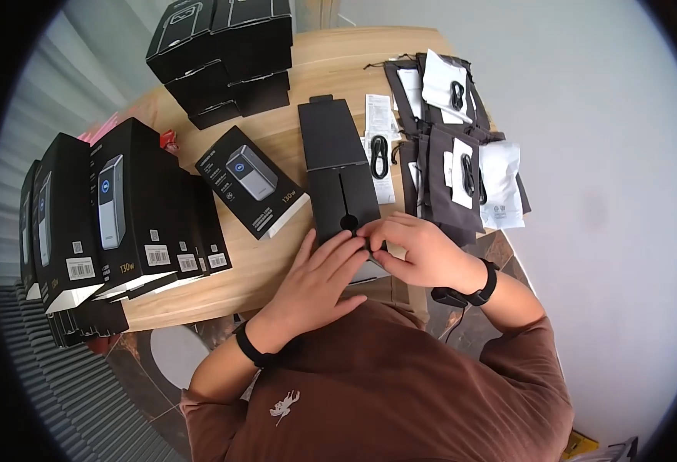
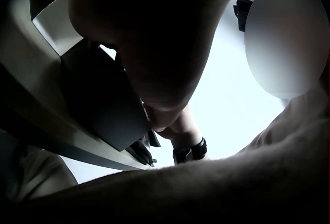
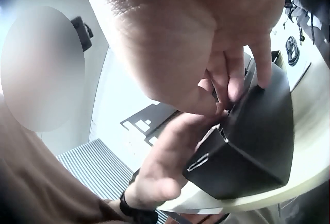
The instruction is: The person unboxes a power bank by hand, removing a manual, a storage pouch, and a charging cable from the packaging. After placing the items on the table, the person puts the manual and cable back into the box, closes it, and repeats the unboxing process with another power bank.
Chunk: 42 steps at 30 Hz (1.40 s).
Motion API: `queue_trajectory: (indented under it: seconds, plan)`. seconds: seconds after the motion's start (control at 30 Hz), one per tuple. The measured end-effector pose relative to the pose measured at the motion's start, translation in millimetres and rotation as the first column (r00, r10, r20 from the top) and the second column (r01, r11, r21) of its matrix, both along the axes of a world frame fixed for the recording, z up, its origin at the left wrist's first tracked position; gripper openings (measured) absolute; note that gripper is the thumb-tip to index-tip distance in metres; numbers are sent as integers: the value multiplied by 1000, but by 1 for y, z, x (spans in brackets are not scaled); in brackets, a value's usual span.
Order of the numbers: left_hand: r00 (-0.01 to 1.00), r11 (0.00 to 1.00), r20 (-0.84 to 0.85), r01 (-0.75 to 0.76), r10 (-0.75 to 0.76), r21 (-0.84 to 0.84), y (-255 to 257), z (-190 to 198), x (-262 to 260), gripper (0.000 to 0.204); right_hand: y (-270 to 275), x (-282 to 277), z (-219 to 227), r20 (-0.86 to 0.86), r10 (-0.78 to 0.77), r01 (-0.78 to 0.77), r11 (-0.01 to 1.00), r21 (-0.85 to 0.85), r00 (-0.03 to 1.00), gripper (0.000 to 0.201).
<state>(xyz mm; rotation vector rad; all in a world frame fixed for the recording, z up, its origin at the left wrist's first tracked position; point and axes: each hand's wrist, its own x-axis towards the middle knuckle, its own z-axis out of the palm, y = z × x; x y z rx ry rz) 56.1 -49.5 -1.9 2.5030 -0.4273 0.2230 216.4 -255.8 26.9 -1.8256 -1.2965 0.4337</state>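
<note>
A long black box (image 1: pixel 325 202) lies on the wooden table before me, its lid (image 1: pixel 329 140) folded back on the far side. The inner panels have a narrow slit and a round hole. My left hand (image 1: pixel 315 281) rests on the near left part of the box, fingers fairly straight. My right hand (image 1: pixel 423 250) bends over the near right edge, finger and thumb tips pinching there beside the left fingertips. The right wrist view shows its fingers on the box's upper edge (image 3: pixel 260 116). In the left wrist view the box (image 2: pixel 98 100) is dark and partly covered.
A printed sleeve (image 1: pixel 250 181) lies left of the box. Several printed boxes (image 1: pixel 134 208) stand farther left, and black boxes (image 1: pixel 227 58) are stacked at the back. To the right are a coiled cable (image 1: pixel 379 157) on leaflets and dark pouches (image 1: pixel 439 185) with white packets.
</note>
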Motion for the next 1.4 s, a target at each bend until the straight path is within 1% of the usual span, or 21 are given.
queue_trajectory:
  seconds: [0.07,0.1,0.13,0.2,0.27,0.33,0.4,0.47,0.5,0.53,0.6,0.63,0.73,0.8,0.83,0.93,1.07,1.2,1.23,1.33,1.4]
  plan:
    - [999,995,48,-2,-2,101,-1,-13,0,64,-3,13,4,-131,-9,11,1000,12,991,12]
    - [1000,995,20,-9,8,96,1,-12,-1,61,0,18,11,-230,-144,140,990,-35,963,12]
    - [1000,996,16,2,-4,91,4,-11,-1,61,4,28,18,-116,-204,200,979,-47,972,13]
    - [1000,996,-1,27,-27,88,10,-10,-3,60,19,51,12,-122,-329,320,943,-88,937,21]
    - [999,996,-7,32,-32,89,11,-4,-4,53,41,63,21,-28,-369,355,911,-211,929,49]
    - [999,994,-17,41,-39,98,17,0,-7,50,61,77,18,-57,-377,320,850,-419,925,89]
    - [997,993,-17,72,-71,90,23,-1,-8,50,77,87,4,-251,-383,280,888,-365,889,95]
    - [996,995,-51,78,-75,68,29,2,-11,52,89,102,6,-611,-492,416,867,-276,620,95]
    - [995,994,-59,86,-83,60,32,0,-13,52,90,109,11,-657,-487,445,860,-249,575,96]
    - [993,994,-69,96,-92,48,34,-2,-15,53,91,113,15,-644,-486,489,851,-192,591,76]
    - [992,994,-70,103,-101,22,35,-5,-14,52,91,129,21,-710,-200,364,928,85,675,49]
    - [992,994,-70,109,-109,5,36,-7,-12,52,94,110,49,-685,-199,415,895,165,700,24]
    - [995,995,-28,96,-97,-23,36,-14,-10,52,76,83,83,-239,-266,322,916,238,934,25]
    - [996,995,-2,90,-90,-45,36,-17,-12,50,67,55,90,55,-183,152,924,351,982,26]
    - [996,995,17,86,-85,-53,37,-20,-11,50,60,45,89,265,-100,14,951,309,959,27]
    - [996,988,75,66,-56,-141,39,-32,-12,49,50,7,64,337,83,-158,967,202,938,32]
    - [987,916,92,-84,130,-392,39,-45,-18,53,35,-20,17,581,14,-195,949,249,814,39]
    - [971,845,183,-30,151,-534,43,-64,-18,69,26,-34,-9,610,-41,-129,964,233,791,39]
    - [959,880,238,-22,152,-475,44,-63,-16,76,25,-36,-15,611,-41,-121,968,221,791,38]
    - [953,840,182,-112,242,-531,38,-58,-19,72,23,-38,-29,619,-33,-109,976,191,785,37]
    - [959,895,190,-109,208,-433,39,-53,-19,66,21,-38,-34,626,-23,-110,979,173,780,36]
